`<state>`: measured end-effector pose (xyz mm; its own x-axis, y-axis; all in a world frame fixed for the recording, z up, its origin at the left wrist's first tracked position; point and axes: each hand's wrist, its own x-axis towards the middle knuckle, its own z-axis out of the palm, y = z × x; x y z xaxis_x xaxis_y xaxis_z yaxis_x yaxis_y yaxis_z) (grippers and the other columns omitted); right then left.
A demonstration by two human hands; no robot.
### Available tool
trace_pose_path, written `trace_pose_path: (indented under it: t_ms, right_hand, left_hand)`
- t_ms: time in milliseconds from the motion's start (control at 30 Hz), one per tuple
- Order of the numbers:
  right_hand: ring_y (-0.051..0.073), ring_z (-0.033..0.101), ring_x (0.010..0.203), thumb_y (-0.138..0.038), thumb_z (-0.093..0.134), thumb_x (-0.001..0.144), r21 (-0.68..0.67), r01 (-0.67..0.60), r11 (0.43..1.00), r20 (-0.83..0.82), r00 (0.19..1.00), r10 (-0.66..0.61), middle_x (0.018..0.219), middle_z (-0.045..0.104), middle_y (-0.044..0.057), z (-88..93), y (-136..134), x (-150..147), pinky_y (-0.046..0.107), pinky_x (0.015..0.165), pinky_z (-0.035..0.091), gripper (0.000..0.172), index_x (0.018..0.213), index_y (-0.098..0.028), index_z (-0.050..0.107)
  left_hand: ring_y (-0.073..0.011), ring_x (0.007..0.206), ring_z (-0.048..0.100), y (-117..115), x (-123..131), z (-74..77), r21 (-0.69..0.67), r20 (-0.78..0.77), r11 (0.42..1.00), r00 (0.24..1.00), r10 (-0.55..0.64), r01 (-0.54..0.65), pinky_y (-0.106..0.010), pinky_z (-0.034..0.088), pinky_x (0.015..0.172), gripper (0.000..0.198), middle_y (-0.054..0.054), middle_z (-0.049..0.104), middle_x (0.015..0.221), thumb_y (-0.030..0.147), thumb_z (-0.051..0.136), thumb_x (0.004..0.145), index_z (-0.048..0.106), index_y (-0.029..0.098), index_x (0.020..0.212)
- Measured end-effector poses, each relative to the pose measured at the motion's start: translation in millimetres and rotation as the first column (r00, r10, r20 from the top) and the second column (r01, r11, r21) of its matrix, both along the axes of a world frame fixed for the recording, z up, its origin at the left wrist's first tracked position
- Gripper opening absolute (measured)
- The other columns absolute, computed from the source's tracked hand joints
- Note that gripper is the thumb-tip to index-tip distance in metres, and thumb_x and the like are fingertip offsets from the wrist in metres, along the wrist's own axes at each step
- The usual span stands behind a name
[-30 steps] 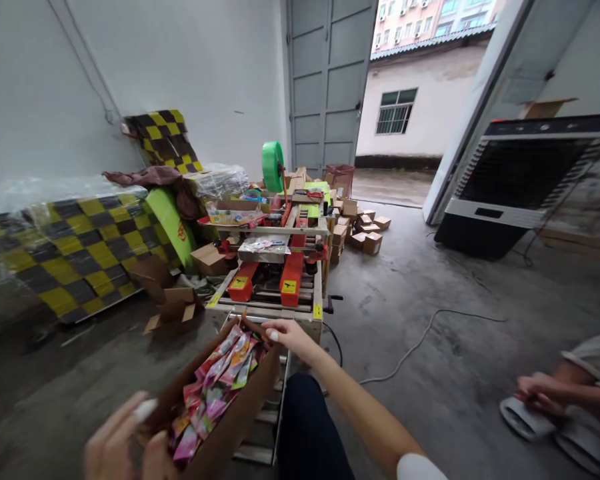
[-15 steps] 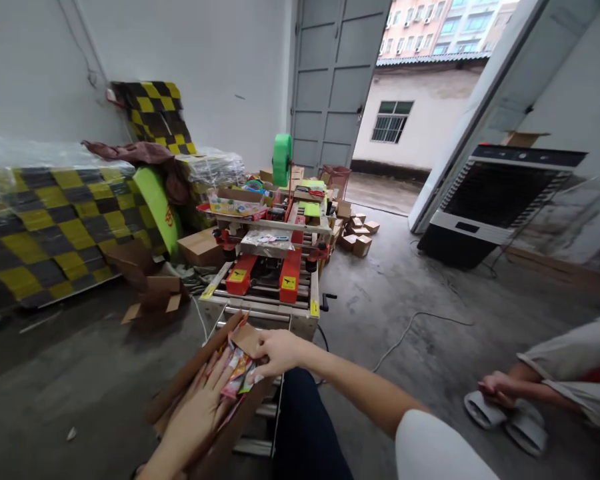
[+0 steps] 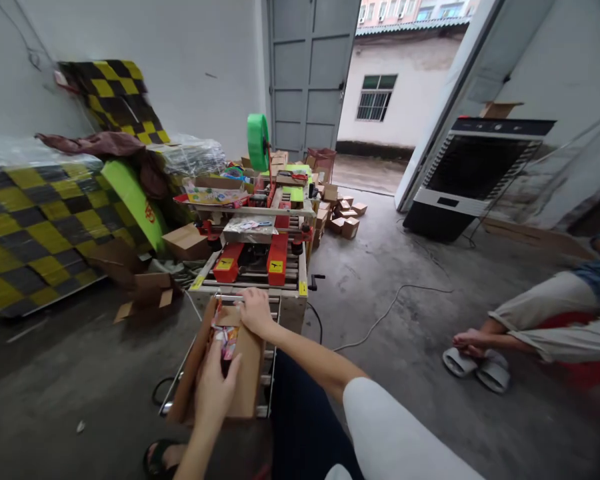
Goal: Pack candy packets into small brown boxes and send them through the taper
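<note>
A long, narrow cardboard box [image 3: 246, 390] lies on a roller conveyor [image 3: 266, 380] in front of me, its long side flaps raised or folded outward. Colourful small packets [image 3: 226, 339] show inside. My left hand [image 3: 215, 383] reaches over the opening, fingertips at the packets, thumb spread apart from the fingers. At the far right corner, my right hand [image 3: 256, 312] curls its fingers over the box edge beside the small end flap [image 3: 226, 316]. The lower part of the inside is hidden by my left hand.
A carton-sealing machine [image 3: 250, 260] with red belts and a green tape roll [image 3: 258, 141] stands just ahead. Small cartons [image 3: 349, 227] lie right of it, an open carton [image 3: 147, 290] left. A cable [image 3: 380, 327] crosses the floor; a seated person [image 3: 545, 320] is at right.
The box now lies straighter along the rollers, and its right flap shows. My left hand has lifted from lying flat over the packets. My right hand has shifted from the end flap to the far corner.
</note>
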<state>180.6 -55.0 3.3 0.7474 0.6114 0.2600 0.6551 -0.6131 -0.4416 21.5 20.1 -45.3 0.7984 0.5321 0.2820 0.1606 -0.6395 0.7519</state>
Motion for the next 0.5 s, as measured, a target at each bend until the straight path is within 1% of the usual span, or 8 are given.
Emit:
trace_pose_path:
  t_ms: [67,100,167,233,300,367,433,500]
  right_hand:
    - [0.029,0.042,0.14,-0.033,0.039,0.103,0.027,0.131,0.991,-0.086,0.988,-0.129,0.152,0.048,0.018,-0.6,-7.4,-13.6,0.049,0.113,0.034,0.049,0.149,-0.018,0.046]
    - [0.031,0.036,0.146,-0.035,0.039,0.103,0.027,0.168,0.985,-0.136,0.977,-0.163,0.159,0.04,0.017,-1.3,-11.1,-21.8,0.052,0.115,0.032,0.054,0.155,-0.019,0.039]
    - [0.033,0.025,0.153,-0.037,0.04,0.103,0.002,0.175,0.985,-0.207,0.963,-0.171,0.167,0.027,0.015,-1.9,-17.2,-37.4,0.055,0.119,0.028,0.061,0.16,-0.022,0.028]
    - [0.035,0.019,0.156,-0.037,0.039,0.103,-0.045,0.134,0.99,-0.211,0.967,-0.14,0.17,0.019,0.015,-0.7,-19.7,-48.9,0.059,0.12,0.026,0.064,0.162,-0.021,0.022]
    - [0.037,0.017,0.156,-0.037,0.039,0.102,-0.102,0.101,0.99,-0.187,0.975,-0.119,0.17,0.016,0.018,1.6,-18.4,-55.3,0.062,0.121,0.024,0.067,0.163,-0.018,0.02]
    - [0.038,0.017,0.156,-0.037,0.04,0.101,-0.153,0.08,0.985,-0.157,0.982,-0.104,0.169,0.016,0.02,3.4,-14.8,-58.4,0.067,0.119,0.022,0.067,0.163,-0.016,0.021]
    - [0.039,0.016,0.156,-0.037,0.039,0.101,-0.199,0.066,0.978,-0.134,0.987,-0.094,0.169,0.015,0.021,3.4,-10.9,-60.0,0.075,0.115,0.021,0.065,0.161,-0.018,0.025]
    - [0.042,0.014,0.156,-0.036,0.038,0.102,-0.247,0.059,0.967,-0.112,0.99,-0.089,0.169,0.014,0.023,1.8,-7.6,-61.3,0.08,0.11,0.019,0.062,0.16,-0.018,0.029]
  left_hand:
    - [-0.0343,0.145,0.044,-32.1,11.2,3.9,-0.005,0.062,0.995,0.993,0.104,-0.104,-0.051,0.038,0.119,0.067,-0.02,0.046,0.154,0.051,0.05,0.094,0.042,0.016,0.151]
    - [-0.034,0.148,0.039,-44.5,15.2,6.3,-0.006,0.109,0.991,0.985,0.137,-0.137,-0.051,0.035,0.121,0.065,-0.02,0.041,0.158,0.048,0.049,0.096,0.041,0.015,0.152]
    - [-0.0334,0.152,0.031,-60.2,16.1,14.2,0.022,0.221,0.985,0.962,0.16,-0.169,-0.051,0.03,0.123,0.058,-0.021,0.033,0.162,0.042,0.047,0.099,0.043,0.015,0.15]
    - [-0.0334,0.152,0.03,-62.0,4.9,28.6,0.113,0.322,0.978,0.938,0.128,-0.173,-0.051,0.029,0.124,0.051,-0.021,0.031,0.163,0.038,0.049,0.1,0.049,0.015,0.145]
    - [-0.0332,0.151,0.032,-48.8,-14.6,50.2,0.235,0.375,0.956,0.924,0.078,-0.176,-0.052,0.029,0.124,0.05,-0.019,0.033,0.162,0.036,0.055,0.097,0.051,0.017,0.143]
    - [-0.03,0.151,0.033,-22.7,-31.5,74.2,0.275,0.353,0.942,0.932,0.086,-0.191,-0.05,0.026,0.126,0.053,-0.013,0.035,0.163,0.037,0.055,0.097,0.047,0.022,0.147]
    - [-0.0258,0.15,0.035,9.4,-34.7,91.0,0.184,0.286,0.96,0.946,0.154,-0.212,-0.046,0.024,0.127,0.052,-0.009,0.041,0.16,0.04,0.047,0.101,0.045,0.025,0.15]
    - [-0.0237,0.145,0.042,37.4,-22.0,92.1,-0.011,0.228,0.984,0.957,0.178,-0.18,-0.042,0.027,0.126,0.053,-0.01,0.052,0.152,0.046,0.039,0.103,0.048,0.02,0.148]
